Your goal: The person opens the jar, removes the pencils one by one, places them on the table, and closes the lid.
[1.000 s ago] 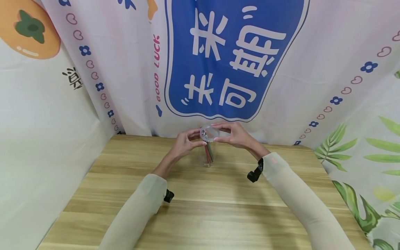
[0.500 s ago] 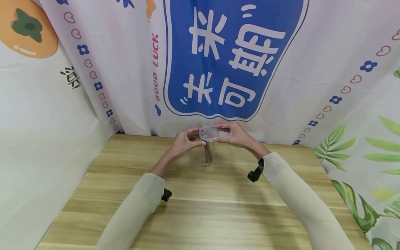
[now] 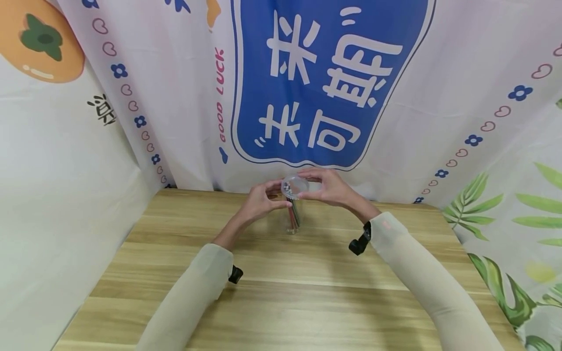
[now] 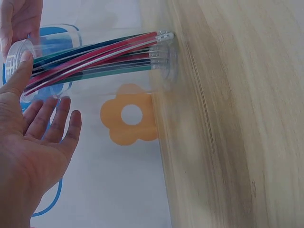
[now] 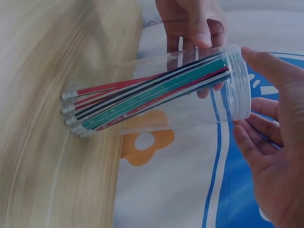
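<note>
A clear plastic jar stands upright on the table near its back edge. Inside lean several red, green and dark pencils, their eraser ends down at the bottom. A clear round lid covers the jar's top. My left hand holds the jar near its top from the left, with the thumb in front and its fingers partly seen through the plastic in the right wrist view. From the right, my right hand grips the lid's rim between thumb and fingers.
The wooden table extends toward me from the jar. Close behind its back edge hangs a printed cloth with a blue panel. More cloth hangs at both sides. Each wrist wears a black camera.
The jar stays in place. My left thumb has shifted slightly down along it, and my right hand has moved slightly at the lid.
</note>
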Tool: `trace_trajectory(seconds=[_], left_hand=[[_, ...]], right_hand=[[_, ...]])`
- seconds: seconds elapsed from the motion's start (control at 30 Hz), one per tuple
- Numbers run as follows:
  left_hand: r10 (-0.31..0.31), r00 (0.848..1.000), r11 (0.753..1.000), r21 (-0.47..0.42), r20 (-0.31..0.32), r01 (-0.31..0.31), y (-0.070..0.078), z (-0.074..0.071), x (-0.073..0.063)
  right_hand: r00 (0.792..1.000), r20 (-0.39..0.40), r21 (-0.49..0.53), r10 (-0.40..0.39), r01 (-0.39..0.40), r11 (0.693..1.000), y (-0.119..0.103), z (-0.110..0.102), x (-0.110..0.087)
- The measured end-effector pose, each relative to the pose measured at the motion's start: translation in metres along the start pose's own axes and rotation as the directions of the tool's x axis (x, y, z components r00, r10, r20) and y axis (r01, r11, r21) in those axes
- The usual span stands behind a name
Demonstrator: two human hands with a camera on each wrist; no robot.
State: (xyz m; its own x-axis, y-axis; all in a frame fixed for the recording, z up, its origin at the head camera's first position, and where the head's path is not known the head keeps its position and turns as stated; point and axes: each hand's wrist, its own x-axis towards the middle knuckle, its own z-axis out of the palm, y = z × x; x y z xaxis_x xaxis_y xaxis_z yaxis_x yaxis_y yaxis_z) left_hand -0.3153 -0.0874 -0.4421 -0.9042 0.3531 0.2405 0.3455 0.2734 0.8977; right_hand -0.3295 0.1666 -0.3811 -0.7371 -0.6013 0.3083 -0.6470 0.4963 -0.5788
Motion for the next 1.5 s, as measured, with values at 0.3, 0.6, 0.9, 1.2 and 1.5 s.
trace_trajectory(seconds=[0.3, 0.6, 0.9, 1.2, 1.5], left_hand=[[0.012, 1.000, 0.998, 0.065, -0.018, -0.011, -0.003, 0.008, 0.002], [0.010, 1.000, 0.997, 0.073, -0.023, -0.009, -0.004, 0.013, 0.003], [0.008, 1.000, 0.999, 0.042, -0.011, -0.007, -0.004, 0.013, 0.004], [0.008, 1.000, 1.000, 0.013, 0.002, -0.008, -0.004, 0.011, 0.005], [-0.006, 1.000, 1.000, 0.013, 0.009, 0.006, -0.004, 0.009, 0.006]], right_hand=[[1.000, 0.003, -0.103, -0.022, 0.022, 0.994, 0.001, 0.003, 0.005], [0.999, -0.026, -0.084, -0.031, 0.029, 0.996, 0.004, 0.008, 0.006], [1.000, -0.021, -0.057, 0.009, -0.010, 0.998, 0.005, 0.008, 0.005], [0.999, 0.010, -0.052, -0.044, 0.044, 0.998, 0.008, 0.004, 0.008], [0.997, 0.050, 0.013, -0.056, 0.056, 0.998, 0.012, 0.000, 0.010]])
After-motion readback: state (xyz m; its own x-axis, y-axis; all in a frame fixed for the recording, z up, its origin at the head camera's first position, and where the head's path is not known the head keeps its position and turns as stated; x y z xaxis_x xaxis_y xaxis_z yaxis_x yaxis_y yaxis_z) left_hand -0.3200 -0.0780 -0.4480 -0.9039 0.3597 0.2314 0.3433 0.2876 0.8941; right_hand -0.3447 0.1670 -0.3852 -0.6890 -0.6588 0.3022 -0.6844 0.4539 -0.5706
